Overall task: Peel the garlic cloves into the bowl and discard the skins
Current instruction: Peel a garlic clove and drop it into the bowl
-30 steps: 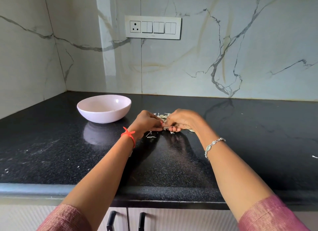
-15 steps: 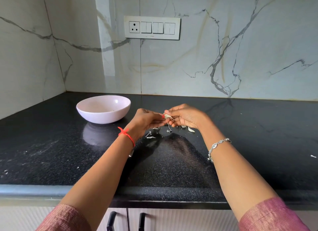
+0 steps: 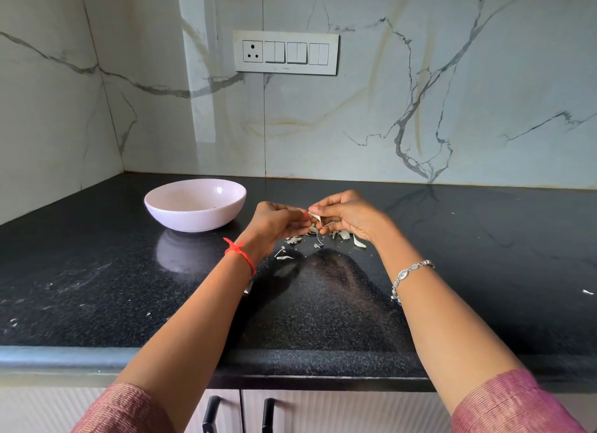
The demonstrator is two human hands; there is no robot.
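Head: left hand (image 3: 274, 222), right hand (image 3: 350, 215) both pinch one garlic clove (image 3: 314, 218); one bowl (image 3: 193, 221); several skins (image 3: 344, 235).

A: What's the count?
B: One bowl (image 3: 193, 222). Two hands, a left hand (image 3: 274, 221) and a right hand (image 3: 349, 216), with one skin strip (image 3: 318, 220) between them.
A: Loose skin scraps (image 3: 343, 235)?
B: A dozen or so; too small to count surely.
A: Anything else?
B: One switch panel (image 3: 286, 53) with one socket (image 3: 252, 51), two cabinet handles (image 3: 209, 413), one red thread (image 3: 240, 255), one bracelet (image 3: 410, 271), two sleeves (image 3: 126, 410).
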